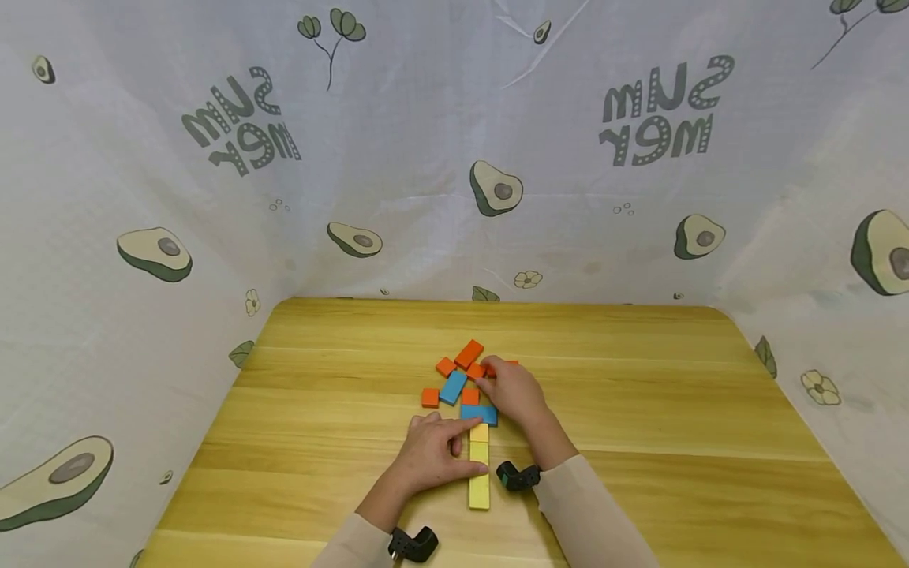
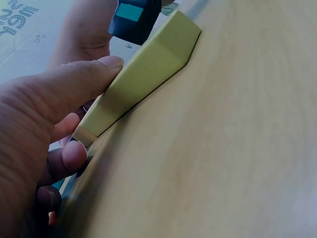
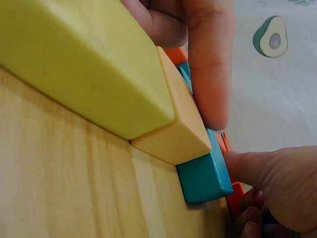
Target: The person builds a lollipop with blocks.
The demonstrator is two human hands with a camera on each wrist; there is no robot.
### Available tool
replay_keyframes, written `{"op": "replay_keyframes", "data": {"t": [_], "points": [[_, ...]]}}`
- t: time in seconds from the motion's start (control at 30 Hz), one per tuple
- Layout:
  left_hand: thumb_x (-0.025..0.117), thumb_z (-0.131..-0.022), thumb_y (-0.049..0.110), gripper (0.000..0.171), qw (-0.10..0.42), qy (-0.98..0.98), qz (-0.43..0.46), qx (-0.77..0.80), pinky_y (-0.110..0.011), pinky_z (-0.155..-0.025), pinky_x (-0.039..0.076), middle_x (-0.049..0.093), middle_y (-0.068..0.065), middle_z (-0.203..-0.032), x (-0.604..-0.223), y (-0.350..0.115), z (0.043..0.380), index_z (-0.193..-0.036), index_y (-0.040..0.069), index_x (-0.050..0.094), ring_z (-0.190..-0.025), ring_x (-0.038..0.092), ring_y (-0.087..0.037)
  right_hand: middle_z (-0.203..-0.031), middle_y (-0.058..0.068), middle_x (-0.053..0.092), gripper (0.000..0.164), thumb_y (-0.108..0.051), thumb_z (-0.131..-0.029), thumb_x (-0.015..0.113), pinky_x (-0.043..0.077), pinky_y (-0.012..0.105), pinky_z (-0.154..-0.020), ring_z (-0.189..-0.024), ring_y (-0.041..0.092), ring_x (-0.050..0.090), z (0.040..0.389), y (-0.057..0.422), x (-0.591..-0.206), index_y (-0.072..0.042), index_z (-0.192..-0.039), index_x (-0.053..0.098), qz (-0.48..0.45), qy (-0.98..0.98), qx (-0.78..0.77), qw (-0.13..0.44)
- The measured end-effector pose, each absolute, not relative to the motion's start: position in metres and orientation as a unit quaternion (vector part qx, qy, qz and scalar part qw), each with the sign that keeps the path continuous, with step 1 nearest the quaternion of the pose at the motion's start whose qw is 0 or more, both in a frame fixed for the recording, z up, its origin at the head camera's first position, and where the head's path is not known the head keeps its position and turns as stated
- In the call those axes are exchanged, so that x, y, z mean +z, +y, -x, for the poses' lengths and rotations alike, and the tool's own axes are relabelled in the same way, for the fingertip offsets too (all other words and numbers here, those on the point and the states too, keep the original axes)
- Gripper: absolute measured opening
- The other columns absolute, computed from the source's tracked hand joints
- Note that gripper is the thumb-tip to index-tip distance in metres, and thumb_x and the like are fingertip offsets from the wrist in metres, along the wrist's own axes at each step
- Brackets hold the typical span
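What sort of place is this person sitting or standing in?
Probably a makeshift indoor booth for tabletop work, though the wider room is out of view. Avocado-print sheeting hangs behind and on both sides of a wood-grain table, where coloured blocks lie.

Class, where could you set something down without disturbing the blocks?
Bare table lies left of the left hand and right of the right hand, out to the side edges; a strip also runs between the farthest orange block and the patterned cloth. Crowded: mid-table, around the blue blocks.
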State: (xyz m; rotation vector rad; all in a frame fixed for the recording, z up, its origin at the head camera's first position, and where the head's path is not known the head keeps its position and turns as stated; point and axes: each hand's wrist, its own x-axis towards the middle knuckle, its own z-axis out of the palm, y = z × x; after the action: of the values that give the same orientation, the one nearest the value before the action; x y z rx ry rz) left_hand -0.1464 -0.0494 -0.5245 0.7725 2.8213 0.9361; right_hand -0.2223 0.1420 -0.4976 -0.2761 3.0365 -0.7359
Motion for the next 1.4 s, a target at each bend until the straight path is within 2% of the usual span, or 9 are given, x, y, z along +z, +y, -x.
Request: {"op": "replay_keyframes", "data": {"t": [0.13, 0.33, 0.43, 0.57, 0.7, 0.9, 1.17, 1.4], "points": [[0.08, -0.077, 0.064, 0.073, 0.033, 0.918, -0.25, 0.306, -0.026, -0.075, 0.025, 0.048, 0.022, -0.068, -0.523, -0.049, 0.147, -0.141, 0.035, 0.063, -0.066, 0.034, -0.001, -0.098, 0.01, 0.074, 0.033, -0.03, -0.1, 0.067, 0.055, 0.043, -0.074, -0.076, 0.022, 0.064, 0.223, 0.144, -0.498, -0.009, -0.125, 0.066, 0.096, 0.966, -0.241, 0.001], [0.081, -0.076, 0.065, 0.074, 0.041, 0.919, -0.244, 0.307, -0.026, -0.074, 0.024, 0.048, 0.022, -0.067, -0.524, -0.049, 0.147, -0.141, 0.036, 0.062, -0.066, 0.034, -0.002, -0.114, 0.015, 0.073, 0.038, -0.029, -0.103, 0.062, 0.055, 0.051, -0.088, -0.092, 0.03, 0.068, 0.218, 0.15, -0.496, -0.008, -0.134, 0.06, 0.076, 0.956, -0.284, 0.015], [0.08, -0.076, 0.065, 0.074, 0.042, 0.919, -0.244, 0.306, -0.026, -0.074, 0.024, 0.048, 0.022, -0.067, -0.525, -0.049, 0.146, -0.141, 0.036, 0.062, -0.066, 0.035, -0.002, -0.103, 0.013, 0.071, 0.038, -0.028, -0.103, 0.061, 0.053, 0.047, -0.083, -0.086, 0.028, 0.064, 0.213, 0.157, -0.495, -0.011, -0.137, 0.059, 0.069, 0.944, -0.319, 0.035], [0.08, -0.076, 0.066, 0.073, 0.039, 0.919, -0.246, 0.305, -0.026, -0.074, 0.024, 0.047, 0.022, -0.067, -0.526, -0.049, 0.146, -0.141, 0.036, 0.062, -0.067, 0.035, -0.001, -0.09, 0.005, 0.064, 0.037, -0.026, -0.103, 0.061, 0.048, 0.038, -0.076, -0.077, 0.019, 0.055, 0.206, 0.17, -0.493, -0.012, -0.138, 0.059, 0.079, 0.929, -0.353, 0.077], [0.08, -0.077, 0.065, 0.073, 0.033, 0.919, -0.25, 0.304, -0.026, -0.075, 0.024, 0.048, 0.022, -0.067, -0.525, -0.049, 0.146, -0.141, 0.036, 0.062, -0.066, 0.035, -0.001, -0.092, 0.001, 0.064, 0.035, -0.025, -0.103, 0.062, 0.048, 0.037, -0.079, -0.079, 0.015, 0.055, 0.202, 0.18, -0.489, -0.014, -0.135, 0.061, 0.082, 0.929, -0.346, 0.101], [0.08, -0.077, 0.065, 0.074, 0.043, 0.917, -0.248, 0.309, -0.027, -0.076, 0.025, 0.048, 0.021, -0.067, -0.524, -0.047, 0.146, -0.142, 0.035, 0.062, -0.067, 0.035, -0.002, -0.087, 0.002, 0.062, 0.029, -0.022, -0.1, 0.066, 0.045, 0.033, -0.07, -0.073, 0.016, 0.053, 0.201, 0.188, -0.489, -0.012, -0.128, 0.065, 0.093, 0.929, -0.336, 0.121], [0.081, -0.076, 0.064, 0.073, 0.043, 0.917, -0.242, 0.313, -0.027, -0.076, 0.024, 0.048, 0.021, -0.067, -0.522, -0.047, 0.145, -0.141, 0.035, 0.063, -0.067, 0.035, -0.002, -0.092, -0.001, 0.067, 0.013, -0.024, -0.1, 0.066, 0.048, 0.035, -0.078, -0.082, 0.015, 0.058, 0.203, 0.185, -0.492, -0.016, -0.109, 0.07, 0.077, 0.929, -0.345, 0.11], [0.081, -0.077, 0.064, 0.073, 0.042, 0.917, -0.244, 0.311, -0.026, -0.075, 0.024, 0.048, 0.022, -0.067, -0.522, -0.049, 0.144, -0.141, 0.034, 0.063, -0.067, 0.034, -0.001, -0.092, -0.001, 0.069, 0.01, -0.024, -0.099, 0.067, 0.049, 0.038, -0.08, -0.082, 0.014, 0.059, 0.203, 0.179, -0.495, -0.019, -0.107, 0.071, 0.083, 0.933, -0.336, 0.1]]}}
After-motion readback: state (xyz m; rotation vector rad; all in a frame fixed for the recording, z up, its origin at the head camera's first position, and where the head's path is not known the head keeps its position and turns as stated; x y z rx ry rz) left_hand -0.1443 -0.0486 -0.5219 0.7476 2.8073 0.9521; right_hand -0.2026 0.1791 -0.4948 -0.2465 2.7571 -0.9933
